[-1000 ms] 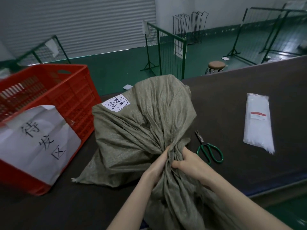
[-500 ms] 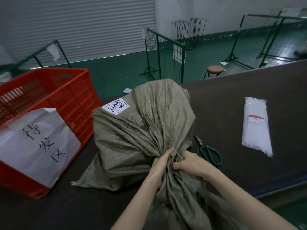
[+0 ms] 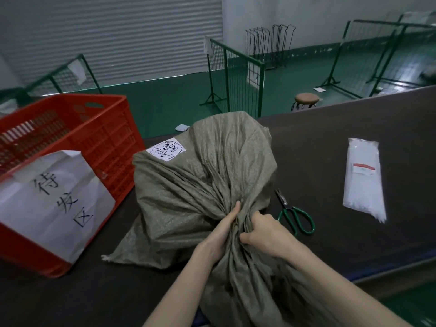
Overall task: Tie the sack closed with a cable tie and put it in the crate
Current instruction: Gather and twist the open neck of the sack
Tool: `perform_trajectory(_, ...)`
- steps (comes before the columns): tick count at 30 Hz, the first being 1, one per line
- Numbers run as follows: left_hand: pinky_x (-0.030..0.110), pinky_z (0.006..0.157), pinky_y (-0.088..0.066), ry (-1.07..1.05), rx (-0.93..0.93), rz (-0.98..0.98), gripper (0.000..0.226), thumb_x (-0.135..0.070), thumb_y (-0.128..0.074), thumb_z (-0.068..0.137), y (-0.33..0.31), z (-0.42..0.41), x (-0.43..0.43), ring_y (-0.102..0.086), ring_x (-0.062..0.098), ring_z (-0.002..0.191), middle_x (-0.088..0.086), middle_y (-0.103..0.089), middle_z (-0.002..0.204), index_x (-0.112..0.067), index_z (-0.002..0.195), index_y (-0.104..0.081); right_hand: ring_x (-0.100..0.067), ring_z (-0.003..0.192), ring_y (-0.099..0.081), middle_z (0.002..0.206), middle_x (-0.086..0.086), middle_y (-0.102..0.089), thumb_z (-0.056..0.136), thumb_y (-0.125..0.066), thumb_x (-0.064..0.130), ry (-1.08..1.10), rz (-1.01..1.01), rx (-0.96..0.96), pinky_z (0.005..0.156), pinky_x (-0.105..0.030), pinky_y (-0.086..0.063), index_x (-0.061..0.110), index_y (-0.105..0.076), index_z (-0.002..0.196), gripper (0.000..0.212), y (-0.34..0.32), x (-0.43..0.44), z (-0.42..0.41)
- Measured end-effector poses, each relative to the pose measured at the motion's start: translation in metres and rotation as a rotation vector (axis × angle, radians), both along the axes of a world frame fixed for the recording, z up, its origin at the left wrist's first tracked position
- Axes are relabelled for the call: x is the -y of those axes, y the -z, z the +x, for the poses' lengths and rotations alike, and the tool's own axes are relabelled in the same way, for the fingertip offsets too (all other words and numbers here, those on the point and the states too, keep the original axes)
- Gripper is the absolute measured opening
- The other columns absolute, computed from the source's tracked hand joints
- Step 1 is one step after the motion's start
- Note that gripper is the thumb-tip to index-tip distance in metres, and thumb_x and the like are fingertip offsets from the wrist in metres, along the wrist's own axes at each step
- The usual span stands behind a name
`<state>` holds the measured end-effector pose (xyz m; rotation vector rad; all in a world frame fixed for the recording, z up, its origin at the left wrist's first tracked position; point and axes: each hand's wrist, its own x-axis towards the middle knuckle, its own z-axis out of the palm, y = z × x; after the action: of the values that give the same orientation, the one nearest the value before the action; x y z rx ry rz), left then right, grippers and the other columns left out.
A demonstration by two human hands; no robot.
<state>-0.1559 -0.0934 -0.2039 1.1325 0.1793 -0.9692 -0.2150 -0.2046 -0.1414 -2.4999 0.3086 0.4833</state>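
Observation:
A grey-green woven sack (image 3: 188, 185) with a white handwritten label lies on the dark table (image 3: 354, 142). Its mouth is bunched into a neck that runs toward me. My left hand (image 3: 221, 234) presses the neck from the left, and my right hand (image 3: 266, 232) grips it from the right; both are closed on the fabric. A clear packet of white cable ties (image 3: 363, 178) lies flat on the table to the right, untouched. The red plastic crate (image 3: 94, 147) stands at the left with a white paper sign on its near wall.
Green-handled scissors (image 3: 295, 213) lie just right of the sack's neck. Beyond the table's far edge are a green floor, wire fence panels (image 3: 236, 74), a round stool (image 3: 306, 100) and a roller shutter. The table's near right edge drops to the floor.
Both hands stay clamped on the sack's neck, with the fabric gathered a little tighter. My view has tilted slightly, so everything sits a bit lower in frame.

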Motion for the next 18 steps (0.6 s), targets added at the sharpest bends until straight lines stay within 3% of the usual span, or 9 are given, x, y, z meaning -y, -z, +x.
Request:
perform_trajectory(3, 0.033, 0.091, -0.052, -0.109, 0.016, -0.094, 0.052, -0.047, -0.061, 0.081, -0.006, 0.007, 0.007, -0.069, 0.022, 0.100, 0.012, -0.072, 0.114, -0.008, 0.116, -0.069, -0.036, 0.109, -0.056, 0.120, -0.015, -0.057, 0.084, -0.056, 0.038, 0.013, -0.027, 0.081, 0.077, -0.036, -0.041, 0.006, -0.043, 0.119, 0.049, 0.002, -0.006, -0.005)
perform_trajectory(7, 0.037, 0.099, -0.050, -0.174, 0.087, -0.060, 0.051, -0.030, -0.072, 0.078, -0.019, 0.026, 0.007, -0.066, 0.029, 0.107, 0.018, -0.068, 0.118, -0.003, 0.121, -0.065, -0.038, 0.111, -0.056, 0.121, -0.018, -0.058, 0.085, -0.057, 0.030, 0.027, 0.113, 0.166, 0.075, -0.031, -0.039, 0.004, -0.044, 0.117, 0.044, -0.002, -0.015, 0.000)
perform_trajectory(9, 0.031, 0.084, -0.057, -0.248, 0.169, 0.031, 0.037, -0.019, -0.072, 0.079, -0.022, 0.038, 0.002, -0.070, 0.028, 0.096, 0.019, -0.071, 0.110, 0.000, 0.110, -0.069, -0.035, 0.112, -0.057, 0.122, -0.016, -0.059, 0.083, -0.059, 0.027, 0.034, 0.201, 0.190, 0.079, -0.030, -0.045, 0.004, -0.045, 0.123, 0.048, -0.004, -0.021, 0.004)
perform_trajectory(11, 0.027, 0.070, -0.056, -0.311, 0.245, 0.117, 0.018, -0.010, -0.069, 0.080, -0.026, 0.047, -0.001, -0.071, 0.022, 0.076, 0.018, -0.072, 0.095, 0.000, 0.094, -0.072, -0.030, 0.113, -0.058, 0.122, -0.013, -0.061, 0.080, -0.061, 0.024, 0.044, 0.297, 0.215, 0.091, -0.035, -0.049, 0.004, -0.044, 0.129, 0.055, -0.006, -0.026, 0.009)
perform_trajectory(13, 0.024, 0.061, -0.055, -0.367, 0.283, 0.207, 0.013, -0.005, -0.064, 0.083, -0.026, 0.055, -0.005, -0.068, 0.019, 0.064, 0.015, -0.070, 0.081, 0.003, 0.090, -0.070, -0.026, 0.114, -0.058, 0.124, -0.012, -0.061, 0.079, -0.062, 0.022, 0.039, 0.344, 0.223, 0.095, -0.034, -0.048, 0.006, -0.041, 0.134, 0.061, -0.005, -0.031, 0.015)
perform_trajectory(15, 0.021, 0.055, -0.054, -0.428, 0.275, 0.287, 0.015, -0.003, -0.060, 0.085, -0.024, 0.060, -0.011, -0.066, 0.017, 0.062, 0.012, -0.068, 0.076, 0.005, 0.095, -0.067, -0.023, 0.112, -0.058, 0.122, -0.009, -0.061, 0.080, -0.063, 0.021, 0.048, 0.400, 0.218, 0.092, -0.031, -0.048, 0.010, -0.040, 0.135, 0.060, -0.004, -0.034, 0.021)
perform_trajectory(18, 0.020, 0.045, -0.052, -0.481, 0.230, 0.322, 0.017, 0.002, -0.056, 0.086, -0.015, 0.065, -0.020, -0.065, 0.014, 0.051, 0.011, -0.066, 0.073, 0.008, 0.098, -0.066, -0.022, 0.104, -0.059, 0.112, -0.006, -0.061, 0.080, -0.065, 0.024, 0.107, 0.435, 0.231, 0.079, -0.029, -0.044, 0.012, -0.043, 0.116, 0.043, 0.006, -0.040, 0.028)
